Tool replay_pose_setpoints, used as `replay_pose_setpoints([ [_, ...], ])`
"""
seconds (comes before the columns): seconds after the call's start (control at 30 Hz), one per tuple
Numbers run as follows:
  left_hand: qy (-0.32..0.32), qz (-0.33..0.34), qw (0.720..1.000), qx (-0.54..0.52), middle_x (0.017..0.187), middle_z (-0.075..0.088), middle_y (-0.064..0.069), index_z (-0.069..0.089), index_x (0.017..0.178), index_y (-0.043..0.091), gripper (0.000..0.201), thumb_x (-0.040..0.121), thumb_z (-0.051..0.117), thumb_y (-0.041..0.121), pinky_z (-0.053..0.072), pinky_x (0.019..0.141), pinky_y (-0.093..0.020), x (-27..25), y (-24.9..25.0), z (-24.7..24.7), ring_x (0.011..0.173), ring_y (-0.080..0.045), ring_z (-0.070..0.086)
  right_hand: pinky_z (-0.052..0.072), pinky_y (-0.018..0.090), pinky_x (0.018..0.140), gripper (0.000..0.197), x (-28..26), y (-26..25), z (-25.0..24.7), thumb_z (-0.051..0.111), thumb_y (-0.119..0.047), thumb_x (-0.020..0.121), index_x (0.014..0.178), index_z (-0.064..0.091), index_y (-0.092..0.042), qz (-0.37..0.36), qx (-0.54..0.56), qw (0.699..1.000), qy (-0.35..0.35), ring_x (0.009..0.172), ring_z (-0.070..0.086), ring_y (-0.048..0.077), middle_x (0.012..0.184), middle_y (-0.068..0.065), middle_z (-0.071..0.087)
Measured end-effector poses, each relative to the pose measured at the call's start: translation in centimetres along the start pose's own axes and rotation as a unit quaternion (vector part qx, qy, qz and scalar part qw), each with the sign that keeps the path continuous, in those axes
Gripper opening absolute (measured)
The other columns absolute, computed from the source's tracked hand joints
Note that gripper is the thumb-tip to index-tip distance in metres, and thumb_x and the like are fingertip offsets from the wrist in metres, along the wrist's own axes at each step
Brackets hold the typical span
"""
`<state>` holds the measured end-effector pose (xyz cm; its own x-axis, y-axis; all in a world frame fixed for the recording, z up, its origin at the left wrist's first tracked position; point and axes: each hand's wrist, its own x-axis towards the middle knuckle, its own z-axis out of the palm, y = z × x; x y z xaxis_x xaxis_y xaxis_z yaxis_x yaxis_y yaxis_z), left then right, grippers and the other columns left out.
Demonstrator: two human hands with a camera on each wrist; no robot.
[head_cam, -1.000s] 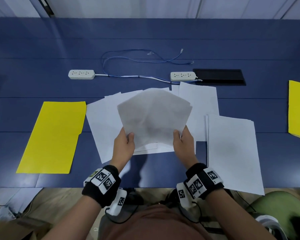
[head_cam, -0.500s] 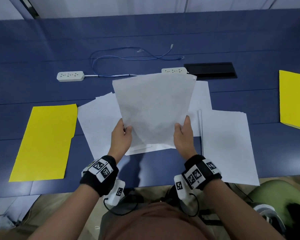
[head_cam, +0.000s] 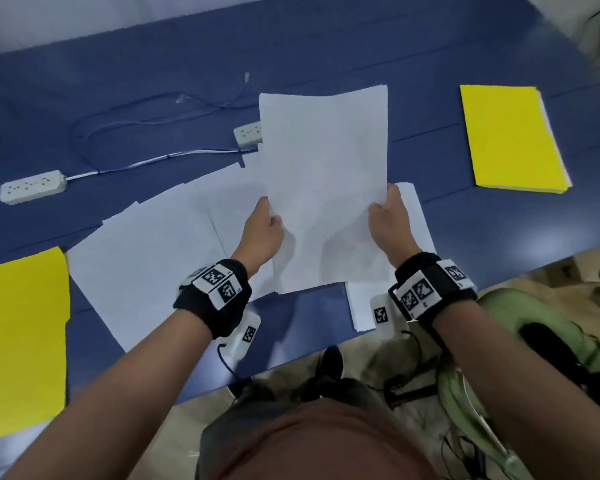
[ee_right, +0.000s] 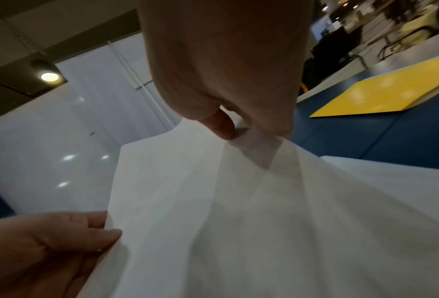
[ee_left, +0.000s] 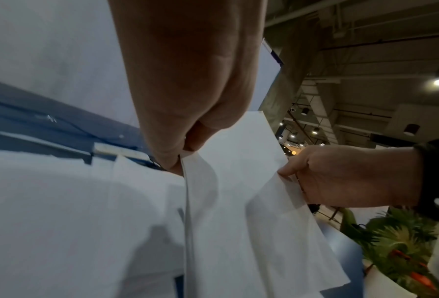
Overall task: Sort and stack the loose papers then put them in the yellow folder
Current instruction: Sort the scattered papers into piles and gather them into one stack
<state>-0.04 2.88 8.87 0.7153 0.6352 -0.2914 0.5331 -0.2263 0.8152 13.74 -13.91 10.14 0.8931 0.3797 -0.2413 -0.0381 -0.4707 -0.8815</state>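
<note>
You hold a thin sheaf [head_cam: 324,188] of white, unprinted paper up off the blue surface [head_cam: 118,81], above the loose papers; it stands nearly upright, its top edge a little wavy, soft creases running through its lower half, and the left wrist view shows several layered edges, though you cannot count the sheets. Your left hand [head_cam: 262,233] pinches the sheaf's left edge, thumb on the near face and fingers curled behind; your right hand [head_cam: 390,223] pinches the right edge the same way, so each grip is closed on the sheaf. Under and to the left of the sheaf, loose papers [head_cam: 153,254] lie fanned and overlapping on the surface; how many is not clear. Below the sheaf's right edge a squared stack [head_cam: 362,306] lies flat, partly hidden by your right wrist. There are two yellow folders: one [head_cam: 21,341] lies flat far left of the sheaf, beside the loose papers, and the other [head_cam: 513,136] lies to the sheaf's right, well apart, with white page edges showing along its right side. Two white power strips are in view: one [head_cam: 32,187] far left of the sheaf, one [head_cam: 248,133] just at its left edge, partly hidden behind it, with a cable [head_cam: 153,159] running between them.
</note>
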Motion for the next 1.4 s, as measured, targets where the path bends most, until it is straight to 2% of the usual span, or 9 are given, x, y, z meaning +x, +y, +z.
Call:
replay_pose_setpoints([
  [0.2,-0.076,-0.070,0.993,-0.048,0.078,0.032,0.005,0.031,0.079,0.019,0.025,0.095,0.030,-0.001,0.027,0.056,-0.023,0.7,2.3,8.2,0.067,-0.011,0.031,0.040,0.024,0.065,0.031,2.3,5.0,-5.3,0.033,0.001,0.090,0.117,0.046,-0.007,0.054,0.000,0.998,0.034,0.073,0.046,0.008,0.084,-0.008,0.048],
  [0.47,-0.161,-0.152,0.975,-0.003,0.090,0.043,-0.003,0.040,0.103,0.007,0.014,0.093,0.034,0.001,0.034,0.057,-0.023,1.4,2.0,14.6,0.071,-0.012,0.039,0.031,0.023,0.073,0.020,5.4,11.0,-9.0,0.036,0.004,0.089,0.105,0.041,-0.008,0.139,-0.091,0.986,0.008,0.089,0.042,0.020,0.081,-0.009,0.041],
  [0.6,-0.169,-0.168,0.971,0.029,0.078,0.037,0.003,0.037,0.082,0.015,0.019,0.093,0.035,-0.001,0.028,0.053,-0.020,1.9,1.0,16.2,0.065,-0.010,0.034,0.033,0.024,0.065,0.023,6.3,13.7,-9.1,0.035,0.007,0.087,0.084,0.036,-0.015,0.168,-0.117,0.979,-0.012,0.086,0.039,0.021,0.082,-0.005,0.040],
  [0.77,-0.183,-0.165,0.968,0.036,0.082,0.047,0.006,0.048,0.102,0.012,0.016,0.092,0.043,0.001,0.036,0.054,-0.016,2.2,0.0,17.3,0.077,-0.010,0.047,0.040,0.033,0.085,0.028,6.7,15.2,-9.0,0.039,0.000,0.086,0.110,0.038,-0.014,0.188,-0.145,0.970,-0.052,0.102,0.050,0.032,0.115,0.013,0.053],
  [0.9,-0.175,-0.161,0.970,0.046,0.085,0.050,0.004,0.049,0.106,0.011,0.019,0.090,0.049,0.000,0.038,0.047,-0.006,2.2,-0.6,17.5,0.072,-0.004,0.046,0.045,0.041,0.098,0.047,6.7,15.7,-8.4,0.045,-0.003,0.082,0.128,0.039,-0.012,0.185,-0.148,0.971,-0.043,0.115,0.052,0.034,0.126,0.010,0.053],
  [1.03,-0.146,-0.184,0.971,0.041,0.096,0.056,-0.007,0.047,0.115,0.007,0.031,0.085,0.056,0.002,0.044,0.059,-0.020,2.4,-1.2,17.2,0.081,-0.018,0.054,0.038,0.045,0.104,0.064,7.0,15.9,-8.1,0.055,-0.010,0.080,0.140,0.032,-0.015,0.189,-0.203,0.960,-0.033,0.122,0.042,0.036,0.135,0.010,0.042],
  [1.1,-0.131,-0.195,0.972,0.026,0.099,0.058,-0.011,0.044,0.115,0.011,0.034,0.084,0.058,0.004,0.047,0.061,-0.028,2.6,-1.4,16.9,0.082,-0.022,0.057,0.033,0.045,0.104,0.075,6.9,15.7,-7.6,0.057,-0.011,0.076,0.143,0.026,-0.018,0.192,-0.252,0.948,-0.019,0.121,0.037,0.036,0.137,0.009,0.035],
  [1.2,-0.118,-0.204,0.972,0.014,0.096,0.060,-0.009,0.041,0.114,0.015,0.035,0.086,0.061,0.009,0.046,0.056,-0.025,2.9,-1.7,15.7,0.079,-0.023,0.061,0.024,0.044,0.108,0.086,6.6,14.9,-6.7,0.059,-0.011,0.069,0.146,0.021,-0.025,0.152,-0.296,0.943,0.022,0.123,0.030,0.034,0.142,0.008,0.026],
  [1.4,-0.078,-0.177,0.979,0.059,0.095,0.057,-0.002,0.046,0.123,0.013,0.036,0.090,0.058,0.012,0.045,0.064,-0.022,3.4,-3.1,11.2,0.075,-0.012,0.056,0.023,0.042,0.105,0.072,6.1,12.4,-3.5,0.062,-0.014,0.072,0.138,0.038,-0.025,0.025,-0.304,0.952,0.020,0.120,0.033,0.032,0.137,0.007,0.031],
])
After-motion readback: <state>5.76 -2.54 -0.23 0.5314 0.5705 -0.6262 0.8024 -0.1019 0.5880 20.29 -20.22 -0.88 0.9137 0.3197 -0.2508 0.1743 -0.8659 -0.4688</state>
